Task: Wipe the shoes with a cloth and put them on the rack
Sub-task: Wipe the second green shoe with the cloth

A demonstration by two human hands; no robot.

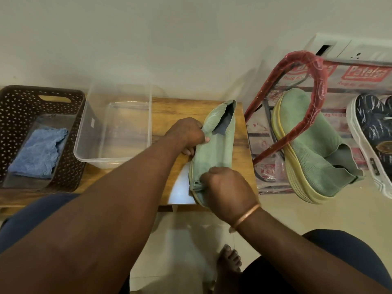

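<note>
A green knit shoe [218,149] with a yellow sole lies on the wooden table [167,109], heel opening pointing away from me. My left hand [186,134] grips its ankle part from the left. My right hand [229,187] is fisted on the toe, and a small grey-green bit of cloth [196,185] shows under the fingers. The matching green shoe [307,149] rests on the red-framed rack [318,81] at the right, beside a dark blue sneaker [373,132].
At the table's left end a brown perforated basket [12,107] holds a blue cloth [40,151]. A clear plastic tub [82,132] stands between the basket and the shoe. The rack is wrapped in printed plastic. My bare foot [229,262] is on the tiled floor.
</note>
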